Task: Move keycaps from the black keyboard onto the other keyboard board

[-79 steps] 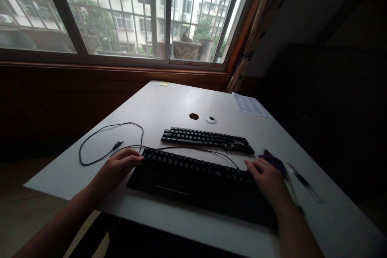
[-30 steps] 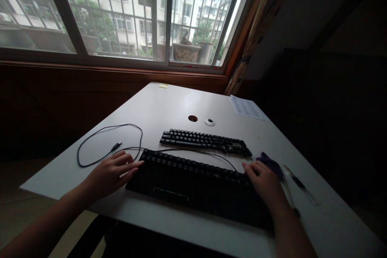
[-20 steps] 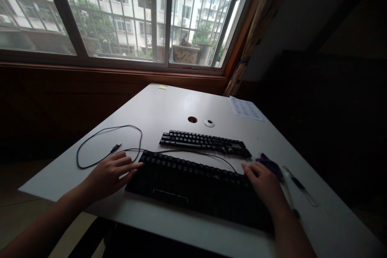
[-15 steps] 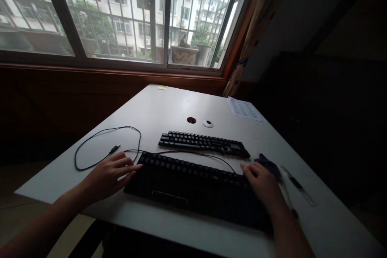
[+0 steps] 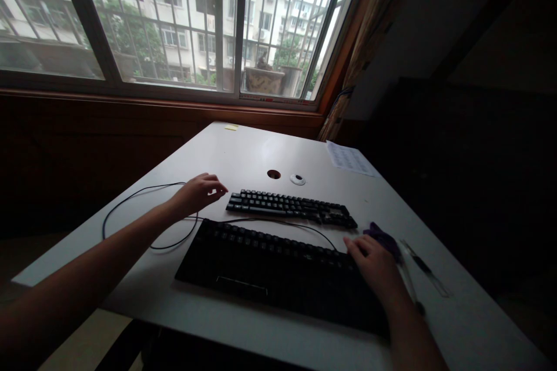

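A black keyboard (image 5: 278, 295) lies near the front edge of the table, with keys showing along its far rows and a bare dark area in front. At its right end my right hand (image 5: 375, 264) rests, fingers bent over the far corner and gripping it. Behind it is a block of loose-looking black keycaps (image 5: 287, 206) in rows, with gaps at the right. My left hand (image 5: 202, 192) hovers by that block's left end, thumb and forefinger pinched together. Whether anything sits between those fingertips is too small to see.
A black cable (image 5: 143, 188) loops on the white table (image 5: 243, 153) at left, partly behind my left forearm. Right of the keyboard are a purple cloth (image 5: 381, 239) and a thin wire-ended tool (image 5: 426, 269). Farther back lie a round cover (image 5: 297, 179), a table hole (image 5: 274, 174) and paper (image 5: 350, 157).
My left hand has left the keyboard's left end and moved forward and right to the keycap block, its fingers now pinched. The right hand stays on the keyboard.
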A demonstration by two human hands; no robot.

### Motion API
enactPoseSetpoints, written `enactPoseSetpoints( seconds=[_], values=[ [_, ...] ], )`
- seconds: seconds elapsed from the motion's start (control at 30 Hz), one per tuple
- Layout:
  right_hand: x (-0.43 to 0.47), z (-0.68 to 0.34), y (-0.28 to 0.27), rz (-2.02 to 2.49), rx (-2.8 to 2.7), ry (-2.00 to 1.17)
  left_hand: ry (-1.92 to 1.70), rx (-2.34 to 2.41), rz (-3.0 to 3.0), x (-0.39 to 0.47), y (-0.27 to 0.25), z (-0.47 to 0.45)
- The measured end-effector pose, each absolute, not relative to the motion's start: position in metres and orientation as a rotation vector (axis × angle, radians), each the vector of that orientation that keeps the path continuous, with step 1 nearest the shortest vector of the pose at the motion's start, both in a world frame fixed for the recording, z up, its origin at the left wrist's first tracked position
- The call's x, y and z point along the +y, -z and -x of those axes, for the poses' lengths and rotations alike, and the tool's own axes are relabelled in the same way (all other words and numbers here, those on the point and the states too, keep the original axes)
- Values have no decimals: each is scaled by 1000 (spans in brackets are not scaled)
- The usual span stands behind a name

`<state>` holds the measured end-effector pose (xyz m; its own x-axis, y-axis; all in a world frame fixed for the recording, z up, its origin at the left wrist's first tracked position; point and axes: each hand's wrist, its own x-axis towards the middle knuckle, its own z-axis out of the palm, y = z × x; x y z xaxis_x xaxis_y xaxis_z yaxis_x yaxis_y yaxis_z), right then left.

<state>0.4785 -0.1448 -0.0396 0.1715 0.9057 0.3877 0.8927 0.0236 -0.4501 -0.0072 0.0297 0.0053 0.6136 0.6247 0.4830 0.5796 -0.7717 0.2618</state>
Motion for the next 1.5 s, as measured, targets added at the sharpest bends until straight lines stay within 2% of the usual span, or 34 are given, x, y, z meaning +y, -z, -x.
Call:
enactPoseSetpoints(
  seconds=[0.4,1.5],
  values=[
    [-146,-474,36,1841,-1693,-45,-565,1010,-2687,103,9,-54],
    [-147,-474,33,1833,-1685,-99,-519,950,-2621,125,14,-43]
  ],
)
